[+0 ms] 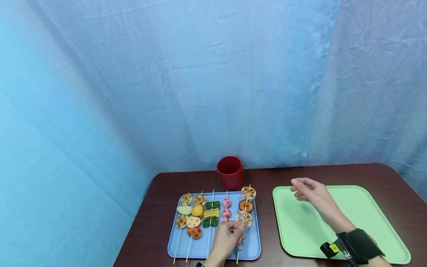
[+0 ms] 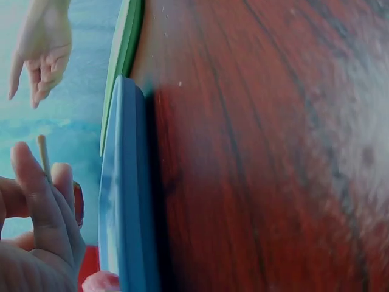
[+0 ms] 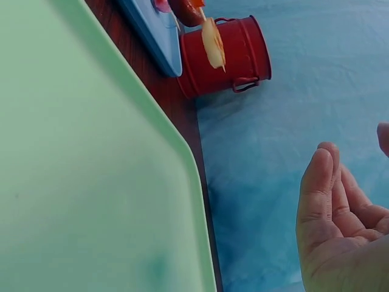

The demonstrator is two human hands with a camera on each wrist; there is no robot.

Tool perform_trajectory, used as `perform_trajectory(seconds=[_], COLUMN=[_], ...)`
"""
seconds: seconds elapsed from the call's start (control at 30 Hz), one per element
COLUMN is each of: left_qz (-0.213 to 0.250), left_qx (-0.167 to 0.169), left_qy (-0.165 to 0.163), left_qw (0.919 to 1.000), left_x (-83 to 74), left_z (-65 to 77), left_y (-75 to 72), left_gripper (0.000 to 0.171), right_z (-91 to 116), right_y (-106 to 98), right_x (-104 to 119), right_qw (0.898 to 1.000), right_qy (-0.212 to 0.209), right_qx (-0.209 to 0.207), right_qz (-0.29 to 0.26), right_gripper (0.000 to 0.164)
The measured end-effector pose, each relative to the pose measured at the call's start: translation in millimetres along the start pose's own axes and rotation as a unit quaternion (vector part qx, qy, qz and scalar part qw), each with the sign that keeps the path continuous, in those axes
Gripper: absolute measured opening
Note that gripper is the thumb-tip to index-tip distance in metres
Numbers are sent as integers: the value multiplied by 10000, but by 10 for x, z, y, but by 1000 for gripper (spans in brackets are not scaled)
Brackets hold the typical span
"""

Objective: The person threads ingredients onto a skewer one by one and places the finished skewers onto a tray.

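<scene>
My left hand pinches the stick of a toy food skewer threaded with two lotus root slices and a brown round slice between them. In the left wrist view the stick pokes up between the fingers. This skewer is lifted over the right side of the blue tray. Several other skewers lie there in a row, among them a pink-ball skewer and a green-and-yellow skewer. With fingers loosely bent and nothing held, my right hand hovers above the green tray.
Behind the blue tray stands a red bucket with small side handles. Both trays sit on a dark wooden table. A blue cloth hangs behind the table's far edge.
</scene>
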State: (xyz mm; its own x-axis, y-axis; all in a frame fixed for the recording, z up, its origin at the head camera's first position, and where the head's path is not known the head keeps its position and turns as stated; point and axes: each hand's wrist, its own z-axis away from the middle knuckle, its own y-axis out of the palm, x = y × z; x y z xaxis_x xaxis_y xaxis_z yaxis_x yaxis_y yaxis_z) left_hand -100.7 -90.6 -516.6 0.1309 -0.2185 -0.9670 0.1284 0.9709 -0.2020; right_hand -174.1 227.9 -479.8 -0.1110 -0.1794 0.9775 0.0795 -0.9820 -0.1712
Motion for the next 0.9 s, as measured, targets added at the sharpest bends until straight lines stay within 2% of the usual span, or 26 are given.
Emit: perform_trajectory(seconds=[0.33, 0.5, 0.57, 0.63, 0.77, 0.83, 0.9], left_qz=[379, 244, 33, -365, -1280, -1632, -2075], left_qx=[21, 226, 402, 561, 709, 645, 405], left_qy=[-624, -866, -795, -682, -431, -185, 336], left_qw=[9973, 9957, 9960, 9954, 9883, 9843, 9768], left_x=[22, -3, -17, -44, -159, -241, -319], left_z=[-15, -15, -6, 11, 54, 70, 59], left_y=[-46, -57, -73, -104, -211, -290, -385], left_gripper=[8, 10, 12, 14, 16, 17, 22], right_z=[15, 11, 10, 11, 36, 58, 85], right_y=[-36, -63, -76, -96, -162, -222, -305], right_x=[-18, -27, -32, -38, -43, -52, -64], right_qw=[9999, 9998, 9997, 9996, 9991, 9984, 9970], right_qy=[58, 48, 42, 6, -12, -45, -110], right_qx=[-72, -83, -100, -113, -139, -153, -196], right_qz=[125, 169, 214, 273, 407, 544, 739], right_gripper=[63, 64, 63, 63, 64, 66, 66])
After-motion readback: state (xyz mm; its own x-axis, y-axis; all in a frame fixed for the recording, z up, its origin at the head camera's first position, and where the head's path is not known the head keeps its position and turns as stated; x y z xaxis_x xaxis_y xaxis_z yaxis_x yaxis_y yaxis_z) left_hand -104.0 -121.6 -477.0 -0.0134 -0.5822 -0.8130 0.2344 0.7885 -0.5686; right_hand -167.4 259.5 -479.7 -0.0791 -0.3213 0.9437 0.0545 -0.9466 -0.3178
